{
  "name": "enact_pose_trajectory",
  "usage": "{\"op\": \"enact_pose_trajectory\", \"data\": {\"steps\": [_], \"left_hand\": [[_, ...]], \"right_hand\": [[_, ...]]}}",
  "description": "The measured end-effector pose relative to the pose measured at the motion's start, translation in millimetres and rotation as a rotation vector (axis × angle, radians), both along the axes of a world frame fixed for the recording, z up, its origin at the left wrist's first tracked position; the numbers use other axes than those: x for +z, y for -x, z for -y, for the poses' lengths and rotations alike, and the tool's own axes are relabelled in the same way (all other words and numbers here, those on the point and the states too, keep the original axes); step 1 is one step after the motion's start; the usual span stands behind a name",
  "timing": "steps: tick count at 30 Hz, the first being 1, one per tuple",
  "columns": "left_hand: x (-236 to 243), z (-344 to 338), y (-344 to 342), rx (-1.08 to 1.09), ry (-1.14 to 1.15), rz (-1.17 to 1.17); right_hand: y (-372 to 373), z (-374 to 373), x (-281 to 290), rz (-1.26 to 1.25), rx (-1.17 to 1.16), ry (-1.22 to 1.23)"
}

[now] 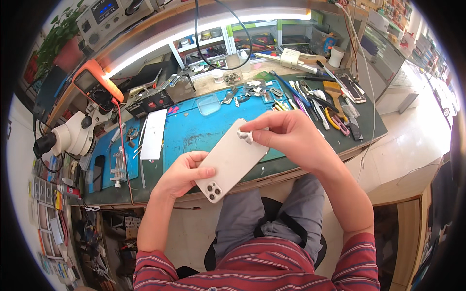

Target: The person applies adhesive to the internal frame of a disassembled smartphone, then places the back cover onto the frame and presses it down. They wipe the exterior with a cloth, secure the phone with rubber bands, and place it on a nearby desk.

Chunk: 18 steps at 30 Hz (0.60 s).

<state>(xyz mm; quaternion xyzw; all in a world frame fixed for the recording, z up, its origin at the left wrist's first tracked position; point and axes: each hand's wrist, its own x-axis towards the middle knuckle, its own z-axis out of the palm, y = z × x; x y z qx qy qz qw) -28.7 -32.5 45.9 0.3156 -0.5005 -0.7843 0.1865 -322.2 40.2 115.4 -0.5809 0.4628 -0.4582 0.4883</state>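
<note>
A pale cream smartphone [232,157] is held tilted above the bench's front edge, its back facing up and its camera cluster at the lower left end. My left hand [184,172] grips it near the cameras, thumb lying across the back. Between the thumb and fingers of my right hand [286,136] is a crumpled white wad [245,136], tissue or cloth by its look. That wad is against or just over the phone's upper end; whether it touches I cannot tell. The right hand partly hides the phone's far corner.
A blue work mat [189,140] covers the bench, bearing a clear plastic tray [208,104] and small parts. Pliers [337,123], brushes and tweezers crowd the right side. Left stand a microscope [68,136], an orange multimeter [97,85] and a white paper strip [154,135]. A black cable loop [196,29] hangs overhead.
</note>
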Motion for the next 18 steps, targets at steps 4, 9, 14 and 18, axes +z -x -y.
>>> {"op": "enact_pose_trajectory", "data": {"steps": [4,9,14,18], "left_hand": [[9.8,-33.1,33.1,0.018,-0.003,-0.081],[13.6,-50.8,37.1,0.188,0.096,-0.128],[12.9,-52.5,41.6,0.236,0.1,-0.136],[11.5,-55.8,51.6,0.291,0.13,-0.095]], "right_hand": [[-2.6,5.2,-5.6,0.171,0.079,-0.088],[3.2,-8.4,-21.8,-0.22,-0.359,0.486],[-22.9,-10.7,-54.5,-0.399,-0.457,0.765],[-26.9,-21.6,-81.1,-0.39,-0.558,0.789]]}}
